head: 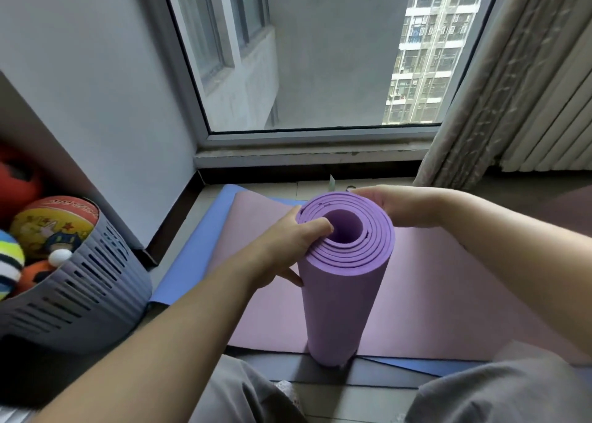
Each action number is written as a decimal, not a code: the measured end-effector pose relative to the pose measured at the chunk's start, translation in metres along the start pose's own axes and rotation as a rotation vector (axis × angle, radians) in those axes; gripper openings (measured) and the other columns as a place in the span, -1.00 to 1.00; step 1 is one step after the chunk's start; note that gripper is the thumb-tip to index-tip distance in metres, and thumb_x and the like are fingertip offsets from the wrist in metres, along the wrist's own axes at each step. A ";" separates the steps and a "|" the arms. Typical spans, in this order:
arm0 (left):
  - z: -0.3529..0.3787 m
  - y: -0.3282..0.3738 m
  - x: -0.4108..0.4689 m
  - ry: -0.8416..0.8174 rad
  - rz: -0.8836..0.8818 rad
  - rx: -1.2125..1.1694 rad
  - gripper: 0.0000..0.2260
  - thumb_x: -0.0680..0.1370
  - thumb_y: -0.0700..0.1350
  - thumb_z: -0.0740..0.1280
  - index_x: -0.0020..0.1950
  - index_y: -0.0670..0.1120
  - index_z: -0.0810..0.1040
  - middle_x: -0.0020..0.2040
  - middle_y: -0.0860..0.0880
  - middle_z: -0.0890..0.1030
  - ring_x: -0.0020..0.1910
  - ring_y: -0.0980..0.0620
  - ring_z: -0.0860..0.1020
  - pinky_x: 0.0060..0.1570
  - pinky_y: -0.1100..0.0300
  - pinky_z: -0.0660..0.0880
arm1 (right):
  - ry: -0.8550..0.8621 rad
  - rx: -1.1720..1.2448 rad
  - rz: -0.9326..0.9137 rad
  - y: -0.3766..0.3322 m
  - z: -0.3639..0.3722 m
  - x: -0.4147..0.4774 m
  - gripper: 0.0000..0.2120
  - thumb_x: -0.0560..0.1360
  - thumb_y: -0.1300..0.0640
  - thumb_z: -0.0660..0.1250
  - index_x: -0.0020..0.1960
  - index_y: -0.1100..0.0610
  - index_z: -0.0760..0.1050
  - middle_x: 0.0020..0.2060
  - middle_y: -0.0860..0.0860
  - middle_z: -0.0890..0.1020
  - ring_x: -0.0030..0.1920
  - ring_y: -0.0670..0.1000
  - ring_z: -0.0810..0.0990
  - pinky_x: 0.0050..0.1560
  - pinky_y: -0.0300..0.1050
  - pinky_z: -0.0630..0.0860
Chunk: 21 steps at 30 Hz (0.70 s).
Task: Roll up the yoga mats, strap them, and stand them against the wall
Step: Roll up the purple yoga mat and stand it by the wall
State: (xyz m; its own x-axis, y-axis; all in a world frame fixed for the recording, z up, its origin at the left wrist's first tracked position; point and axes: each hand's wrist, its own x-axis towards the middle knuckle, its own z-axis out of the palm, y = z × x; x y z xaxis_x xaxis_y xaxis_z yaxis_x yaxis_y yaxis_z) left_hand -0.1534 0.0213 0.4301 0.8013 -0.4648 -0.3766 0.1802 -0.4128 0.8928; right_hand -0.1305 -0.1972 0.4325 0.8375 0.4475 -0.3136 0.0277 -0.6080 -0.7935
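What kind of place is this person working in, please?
Probably a room in a high-rise flat: the window shows apartment blocks, a curtain hangs beside it, and a basket holds toy balls.

Grips the mat [346, 294] at its rim with the left hand [283, 248] — thumb hooked into the core, fingers down the side. Cups the opposite side, just beyond the left, with the right hand [397, 206] — fingers curled round.
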 end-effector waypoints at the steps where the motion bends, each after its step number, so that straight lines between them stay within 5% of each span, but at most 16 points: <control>1: -0.001 -0.001 -0.002 -0.010 -0.001 0.007 -0.51 0.32 0.09 0.27 0.27 0.18 0.40 0.05 0.03 0.61 0.01 -0.01 0.60 -0.13 -0.10 0.63 | 0.026 -0.070 0.021 0.002 0.000 0.004 -0.75 0.49 0.27 0.41 0.14 0.12 0.49 0.01 0.07 0.63 -0.01 -0.01 0.61 0.06 -0.04 0.59; 3: -0.004 -0.005 -0.007 -0.023 -0.005 0.016 -0.49 0.32 0.08 0.28 0.29 0.18 0.39 0.08 0.01 0.61 0.02 -0.02 0.60 -0.16 -0.06 0.63 | 0.119 -0.239 0.030 0.006 -0.001 0.007 -0.84 0.46 0.22 0.45 -0.01 0.09 0.52 -0.07 0.11 0.63 -0.07 0.13 0.62 -0.02 0.07 0.58; 8: -0.012 -0.007 -0.012 -0.075 -0.001 0.028 -0.55 0.33 0.02 0.29 0.23 0.20 0.44 0.08 0.01 0.63 -0.02 0.01 0.60 -0.19 0.03 0.62 | 0.370 -0.421 -0.041 0.003 -0.006 -0.012 -0.72 0.31 0.30 0.47 -0.38 0.03 0.41 -0.39 -0.03 0.58 -0.38 -0.09 0.47 -0.33 -0.15 0.47; 14: -0.005 -0.012 -0.012 -0.141 0.001 0.086 -0.53 0.34 0.01 0.31 0.24 0.22 0.42 0.05 0.01 0.63 -0.06 -0.01 0.62 -0.17 0.04 0.62 | 0.324 -0.617 -0.255 -0.016 0.017 -0.012 -0.81 0.42 0.35 0.25 -0.27 0.08 0.44 -0.39 -0.08 0.53 -0.41 -0.11 0.42 -0.36 -0.26 0.41; 18: -0.009 -0.019 -0.015 -0.105 0.000 0.064 -0.52 0.32 0.03 0.31 0.25 0.21 0.41 0.07 -0.02 0.63 -0.01 -0.07 0.63 -0.12 -0.01 0.63 | 0.367 -0.435 -0.078 -0.023 0.024 -0.010 -0.75 0.43 0.23 0.44 -0.05 0.04 0.39 -0.20 -0.16 0.51 -0.30 -0.12 0.54 -0.39 -0.36 0.43; 21: -0.006 -0.017 -0.015 -0.077 -0.009 0.045 -0.50 0.32 0.03 0.31 0.26 0.18 0.40 0.07 -0.04 0.62 -0.01 -0.07 0.63 -0.12 -0.05 0.63 | 0.399 -0.443 0.098 -0.018 0.032 -0.007 -0.86 0.45 0.16 0.43 -0.16 0.06 0.46 -0.28 -0.10 0.54 -0.28 -0.07 0.50 -0.43 -0.40 0.34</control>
State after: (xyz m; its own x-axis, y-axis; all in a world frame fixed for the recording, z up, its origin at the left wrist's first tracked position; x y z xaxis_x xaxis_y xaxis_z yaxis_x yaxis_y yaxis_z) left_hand -0.1653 0.0401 0.4217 0.7531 -0.5192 -0.4042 0.1603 -0.4510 0.8780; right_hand -0.1539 -0.1683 0.4321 0.9853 0.1475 -0.0864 0.0933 -0.8874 -0.4514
